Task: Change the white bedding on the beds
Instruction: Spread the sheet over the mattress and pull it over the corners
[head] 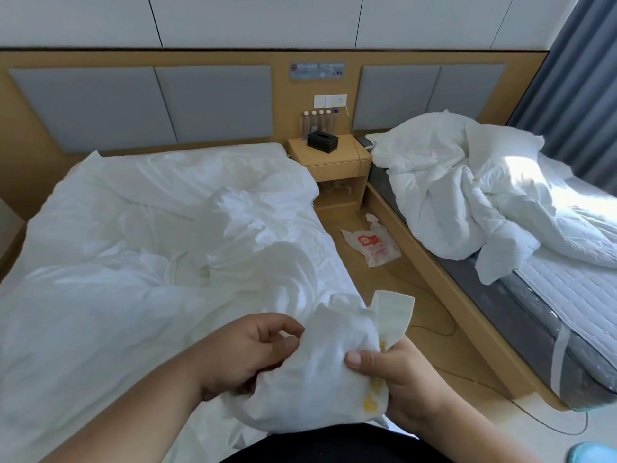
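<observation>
A crumpled white sheet covers the left bed, bunched into a ridge along its right side. Both hands hold a corner of this sheet close to my body; the corner carries yellow stitching and a cream label flap. My left hand pinches the cloth from the left, fingers curled. My right hand grips it from the right, thumb on top. On the right bed lies a rumpled white duvet over a bare quilted mattress.
A wooden nightstand stands between the beds with a black tissue box and several water bottles. A plastic bag and a thin cable lie on the floor in the aisle. Blue curtains hang at the right.
</observation>
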`<state>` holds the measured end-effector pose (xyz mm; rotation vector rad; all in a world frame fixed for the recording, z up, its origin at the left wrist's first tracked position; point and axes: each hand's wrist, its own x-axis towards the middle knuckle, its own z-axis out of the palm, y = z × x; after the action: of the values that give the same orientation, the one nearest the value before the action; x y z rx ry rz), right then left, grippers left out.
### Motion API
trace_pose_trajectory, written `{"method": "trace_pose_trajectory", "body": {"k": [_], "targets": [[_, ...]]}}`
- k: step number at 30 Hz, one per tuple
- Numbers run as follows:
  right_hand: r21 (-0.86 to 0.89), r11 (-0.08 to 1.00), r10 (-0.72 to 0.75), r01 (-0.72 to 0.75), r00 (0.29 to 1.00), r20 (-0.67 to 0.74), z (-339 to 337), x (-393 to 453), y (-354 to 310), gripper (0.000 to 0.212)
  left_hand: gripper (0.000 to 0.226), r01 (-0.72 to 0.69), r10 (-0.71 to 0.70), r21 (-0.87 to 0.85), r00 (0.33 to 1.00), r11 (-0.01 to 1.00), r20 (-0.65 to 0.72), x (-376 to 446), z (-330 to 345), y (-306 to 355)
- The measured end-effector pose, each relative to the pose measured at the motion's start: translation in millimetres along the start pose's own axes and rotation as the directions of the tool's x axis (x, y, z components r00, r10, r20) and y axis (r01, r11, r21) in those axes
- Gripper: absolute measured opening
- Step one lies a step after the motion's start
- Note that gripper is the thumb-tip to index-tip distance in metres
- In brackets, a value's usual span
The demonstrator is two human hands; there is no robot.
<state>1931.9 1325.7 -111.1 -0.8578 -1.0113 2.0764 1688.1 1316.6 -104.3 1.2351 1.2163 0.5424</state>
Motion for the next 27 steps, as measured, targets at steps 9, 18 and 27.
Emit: {"method": "trace_pose_trajectory", "body": {"k": [9,18,27], "targets": [[-0.374,0.924,-0.102,0.080,0.994,-0.039,9,-31,-7,0.036,0.056,0.286,-0.326,0.947,0.917,0.143,-0.228,79,0,26],[-0.583,0.810,-0.156,0.052,0.979,-0.129,0,-59,-9,0.040,0.074,0.493,-0.581,0.862,0.738,0.116,-0.343,103,-27,-41],[-0.380,0.917,-0.134,-0.118,0.807,-0.575,-23,-46,-18,0.012,0.027,-0.208,0.004,-0.275,0.803,0.939,-0.596,107,-42,85]]}}
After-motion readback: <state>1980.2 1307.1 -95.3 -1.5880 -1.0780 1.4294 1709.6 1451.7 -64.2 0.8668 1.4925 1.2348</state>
